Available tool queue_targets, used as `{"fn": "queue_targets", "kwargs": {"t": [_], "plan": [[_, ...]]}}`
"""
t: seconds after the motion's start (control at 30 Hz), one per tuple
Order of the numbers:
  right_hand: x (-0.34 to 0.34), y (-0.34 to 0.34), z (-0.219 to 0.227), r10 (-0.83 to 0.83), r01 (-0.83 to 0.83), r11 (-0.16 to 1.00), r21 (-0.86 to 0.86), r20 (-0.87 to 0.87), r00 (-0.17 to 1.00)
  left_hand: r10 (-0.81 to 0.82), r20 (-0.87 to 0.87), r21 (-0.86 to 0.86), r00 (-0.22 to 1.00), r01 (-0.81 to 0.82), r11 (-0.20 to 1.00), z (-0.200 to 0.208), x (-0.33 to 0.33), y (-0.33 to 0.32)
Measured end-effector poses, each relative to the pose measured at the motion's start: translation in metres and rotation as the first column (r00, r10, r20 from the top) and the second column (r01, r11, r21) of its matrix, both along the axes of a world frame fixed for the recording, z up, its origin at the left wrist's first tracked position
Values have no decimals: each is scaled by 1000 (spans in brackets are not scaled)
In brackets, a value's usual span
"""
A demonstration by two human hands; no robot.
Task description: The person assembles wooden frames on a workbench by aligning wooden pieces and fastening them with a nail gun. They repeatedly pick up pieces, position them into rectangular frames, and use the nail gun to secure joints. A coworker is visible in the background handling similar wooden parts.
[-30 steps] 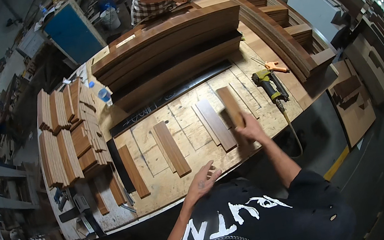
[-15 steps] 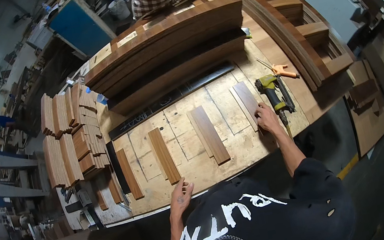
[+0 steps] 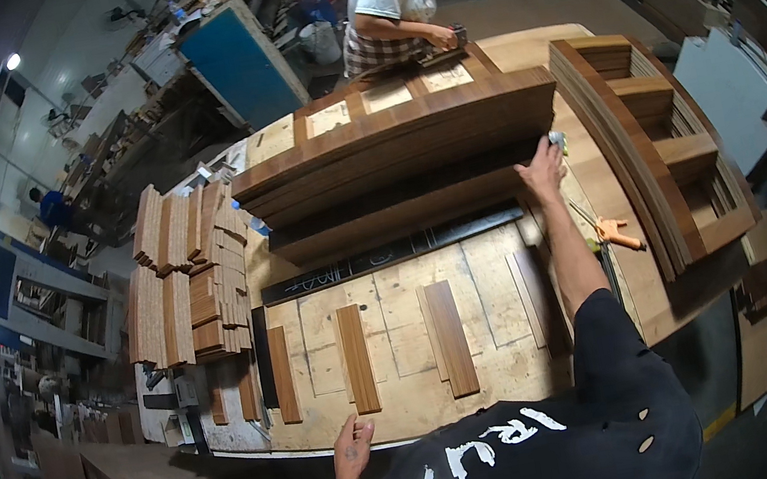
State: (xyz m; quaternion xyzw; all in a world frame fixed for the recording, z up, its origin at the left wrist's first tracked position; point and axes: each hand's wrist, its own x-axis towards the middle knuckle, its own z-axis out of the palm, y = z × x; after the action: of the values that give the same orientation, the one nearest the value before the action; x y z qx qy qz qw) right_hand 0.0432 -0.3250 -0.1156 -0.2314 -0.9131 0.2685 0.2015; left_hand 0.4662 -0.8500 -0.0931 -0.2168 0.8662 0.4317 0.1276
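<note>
My right hand (image 3: 543, 174) is stretched forward to the right end of a tall stack of long brown boards (image 3: 407, 139), fingers apart. Its fingertips are close to a small pale object (image 3: 557, 142), too small to name; I cannot tell if they touch. Low at the table's front edge, my left hand (image 3: 351, 448) is open and holds nothing, just below a short wooden slat (image 3: 358, 360). More short slats (image 3: 451, 340) lie spaced out in a row on the plywood tabletop (image 3: 412, 407). The nail gun (image 3: 608, 263) is mostly hidden by my right arm.
Orange pliers-like clamp (image 3: 620, 232) lies right of my forearm. A wooden frame with crosspieces (image 3: 653, 154) stands on the right side. Stacked slats (image 3: 191, 272) fill the left end. Across the table a co-worker (image 3: 390, 5) handles a tool over boards. A long dark strip (image 3: 396, 253) crosses behind the slats.
My right hand has left the rightmost slat and reached forward to the end of the board stack. My left hand stays by the front edge. The view has tilted up, showing more of the co-worker.
</note>
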Motion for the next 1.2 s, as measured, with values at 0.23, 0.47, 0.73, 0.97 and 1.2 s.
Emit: {"fn": "queue_targets", "kwargs": {"t": [0.23, 0.47, 0.73, 0.97, 1.2], "plan": [[17, -5, 1, 125, -148, 985, 92, 216, 968, 141, 20, -125, 990, -138, 983, -10, 41, -9], [-9, -30, -5, 306, -399, 819, 412, 274, 912, 109, -43, -114, 993, -114, 987, -2, 14, -27], [4, -64, 8, 282, -386, 719, 578, 266, 922, 245, -30, -170, 969, -247, 954, -7, 30, -32], [-31, -45, -28, 489, -582, 427, 692, 365, 793, 310, -117, -72, 944, -319, 945, -30, 47, -39], [-23, -43, -34, 473, -451, 226, 863, 308, 825, 319, -204, -167, 925, -354, 920, -55, 54, -60]]}}
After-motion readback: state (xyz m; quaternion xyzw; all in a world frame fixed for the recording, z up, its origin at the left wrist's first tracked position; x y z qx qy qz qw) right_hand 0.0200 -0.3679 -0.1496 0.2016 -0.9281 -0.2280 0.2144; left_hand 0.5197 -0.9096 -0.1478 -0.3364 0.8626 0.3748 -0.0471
